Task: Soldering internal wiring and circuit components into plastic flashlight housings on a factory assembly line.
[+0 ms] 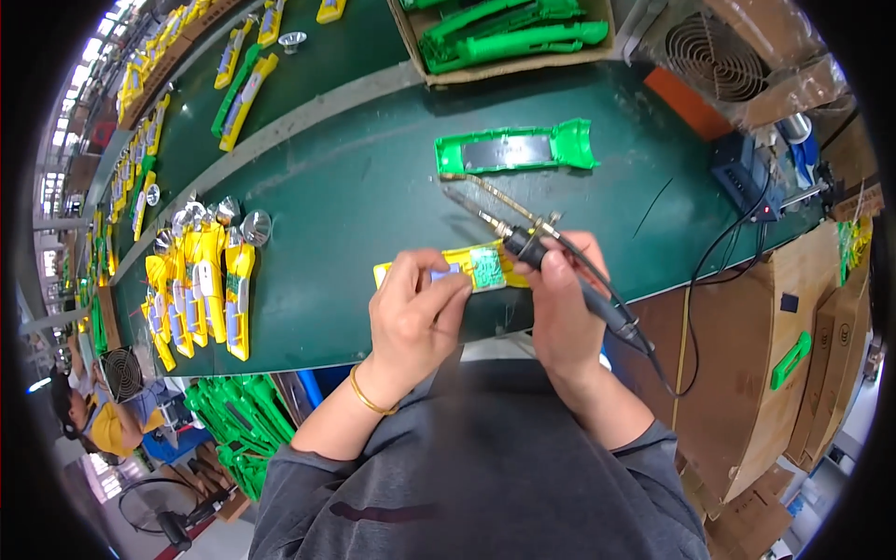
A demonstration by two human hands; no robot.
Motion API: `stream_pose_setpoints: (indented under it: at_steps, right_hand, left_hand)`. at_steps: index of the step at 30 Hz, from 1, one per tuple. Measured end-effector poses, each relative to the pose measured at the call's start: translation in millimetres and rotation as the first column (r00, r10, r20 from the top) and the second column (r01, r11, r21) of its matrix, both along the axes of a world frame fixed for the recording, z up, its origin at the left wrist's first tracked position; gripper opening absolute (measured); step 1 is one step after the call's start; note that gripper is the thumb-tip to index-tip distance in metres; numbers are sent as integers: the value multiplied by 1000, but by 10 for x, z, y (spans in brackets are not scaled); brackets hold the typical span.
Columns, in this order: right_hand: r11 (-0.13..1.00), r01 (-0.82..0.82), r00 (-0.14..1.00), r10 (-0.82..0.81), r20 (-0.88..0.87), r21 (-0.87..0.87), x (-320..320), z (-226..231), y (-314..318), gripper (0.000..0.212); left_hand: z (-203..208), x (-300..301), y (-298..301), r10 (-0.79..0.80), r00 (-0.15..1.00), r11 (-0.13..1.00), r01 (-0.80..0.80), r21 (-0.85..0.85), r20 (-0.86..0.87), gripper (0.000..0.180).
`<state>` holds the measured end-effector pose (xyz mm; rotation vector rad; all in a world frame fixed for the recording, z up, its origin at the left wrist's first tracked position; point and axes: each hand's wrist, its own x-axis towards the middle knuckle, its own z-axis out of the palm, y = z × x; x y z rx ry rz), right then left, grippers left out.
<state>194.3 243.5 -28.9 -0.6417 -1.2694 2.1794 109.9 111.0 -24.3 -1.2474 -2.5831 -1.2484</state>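
My right hand (567, 303) is wrapped round a soldering iron (530, 248) with a thin brass-coloured feed tube along it. Its tip points up and left, above the bench. Just below lies a yellow flashlight housing (459, 256) with a green circuit board (487, 269) in it. My left hand (409, 313) rests over the housing's left part, thumb and fingertips pinched at the board's left edge. Whatever is in that pinch is too small to make out. Beyond the iron lies a green housing shell (572, 145) with a dark strip inside.
Yellow flashlight housings (213, 289) with silver reflectors (255, 228) stand grouped at left. A cardboard box (523, 67) of green shells is at the back. A blue soldering station (747, 177) sits at right, its black cable (689, 327) looping past the bench edge. Another person (112, 425) is far left.
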Motion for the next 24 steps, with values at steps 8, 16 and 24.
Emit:
stream_pose_setpoints:
  at_steps: [8, 16, 24]
  right_hand:
    - [988, 45, 999, -48, 13, 149, 530, -45, 66, 27]
    - [971, 9, 991, -40, 125, 239, 847, -167, 134, 32]
    - [942, -126, 965, 44, 257, 312, 907, -232, 201, 17]
  left_hand:
    - [-48, 15, 3, 7, 999, 1000, -6, -25, 46, 12]
    - [8, 32, 45, 2, 999, 996, 2, -85, 51, 10]
    - [36, -8, 65, 5, 987, 991, 18, -136, 163, 14]
